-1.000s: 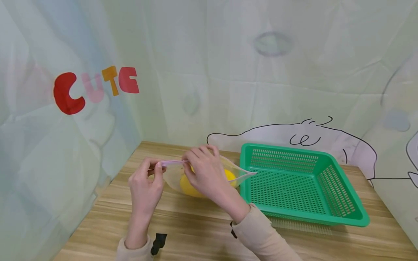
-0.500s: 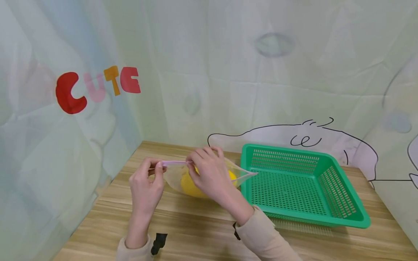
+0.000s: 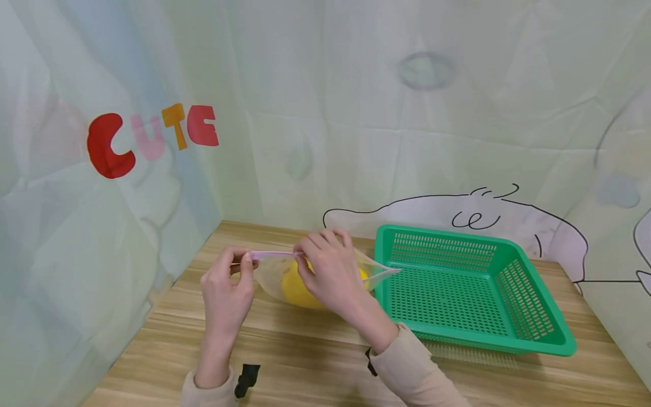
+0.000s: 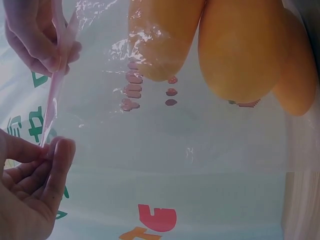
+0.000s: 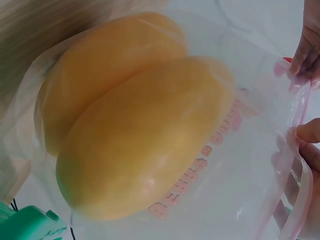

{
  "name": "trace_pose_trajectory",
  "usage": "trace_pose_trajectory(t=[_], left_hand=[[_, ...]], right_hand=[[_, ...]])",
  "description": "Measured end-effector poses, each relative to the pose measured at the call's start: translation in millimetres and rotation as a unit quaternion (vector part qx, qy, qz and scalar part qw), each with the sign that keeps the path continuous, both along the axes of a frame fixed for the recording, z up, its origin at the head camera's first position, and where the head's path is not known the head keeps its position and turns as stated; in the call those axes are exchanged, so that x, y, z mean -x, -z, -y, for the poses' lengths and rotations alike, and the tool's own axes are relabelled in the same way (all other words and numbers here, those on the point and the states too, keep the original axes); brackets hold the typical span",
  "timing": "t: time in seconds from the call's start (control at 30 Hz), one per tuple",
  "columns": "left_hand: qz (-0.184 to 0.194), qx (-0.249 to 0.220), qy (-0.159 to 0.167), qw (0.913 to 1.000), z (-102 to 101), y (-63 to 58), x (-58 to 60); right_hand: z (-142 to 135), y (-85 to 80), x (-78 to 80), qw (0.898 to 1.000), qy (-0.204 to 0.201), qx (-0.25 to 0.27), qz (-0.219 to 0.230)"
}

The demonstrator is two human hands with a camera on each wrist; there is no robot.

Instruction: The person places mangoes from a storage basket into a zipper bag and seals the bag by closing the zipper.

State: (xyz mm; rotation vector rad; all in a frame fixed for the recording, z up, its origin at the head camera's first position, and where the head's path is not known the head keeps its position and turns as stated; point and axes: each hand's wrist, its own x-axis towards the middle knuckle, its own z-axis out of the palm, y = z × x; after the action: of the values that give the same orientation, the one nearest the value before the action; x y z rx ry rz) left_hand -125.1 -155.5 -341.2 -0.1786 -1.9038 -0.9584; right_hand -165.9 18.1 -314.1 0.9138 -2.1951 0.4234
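Observation:
A clear zip bag (image 4: 190,140) with a pink zip strip (image 3: 274,255) and pink lettering stands on the table. Inside it are yellow mangoes (image 4: 240,50), one of them tinged green at its end in the right wrist view. My left hand (image 3: 229,285) pinches the left end of the strip between thumb and fingers. Partway along the same strip, my right hand (image 3: 330,271) pinches it from above, covering part of the fruit. Between the hands the strip runs as one line; right of my right hand the bag's two edges spread apart and meet at the far corner.
A green perforated basket (image 3: 478,336) stands just right of the bag. The wooden table (image 3: 285,362) ends at printed cloth walls behind and on both sides. Black wrist mounts show near both sleeves.
My right hand has slid a little to the right along the zip strip, lengthening the joined stretch between the hands. My left hand stays in place.

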Motion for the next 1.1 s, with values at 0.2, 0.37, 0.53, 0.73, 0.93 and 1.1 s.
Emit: trace_pose_trajectory(t=[0.2, 0.37, 0.53, 0.73, 0.93, 1.1], left_hand=[[0.000, -0.003, 0.004, 1.0000, 0.5, 0.0, -0.3], [0.001, -0.003, 0.002, 1.0000, 0.8, -0.1, -0.7], [-0.003, -0.002, 0.000, 1.0000, 1.0, -0.4, -0.1], [-0.004, 0.000, -0.002, 1.0000, 1.6, -0.9, 0.2], [-0.004, 0.000, -0.001, 1.0000, 2.3, -0.8, 0.4], [-0.002, -0.001, -0.003, 1.0000, 2.4, -1.1, -0.4]], right_hand=[[-2.5, 1.4, 0.6, 1.000, -0.005, 0.004, 0.001], [-4.1, 2.4, 1.4, 1.000, -0.005, 0.004, 0.000], [-5.5, 2.5, 1.7, 1.000, -0.002, 0.007, -0.003], [-7.7, 2.3, 1.4, 1.000, -0.001, 0.009, -0.006], [-9.6, 2.7, 1.2, 1.000, 0.003, 0.010, -0.008], [-11.5, 3.2, 1.5, 1.000, 0.005, 0.009, -0.013]])
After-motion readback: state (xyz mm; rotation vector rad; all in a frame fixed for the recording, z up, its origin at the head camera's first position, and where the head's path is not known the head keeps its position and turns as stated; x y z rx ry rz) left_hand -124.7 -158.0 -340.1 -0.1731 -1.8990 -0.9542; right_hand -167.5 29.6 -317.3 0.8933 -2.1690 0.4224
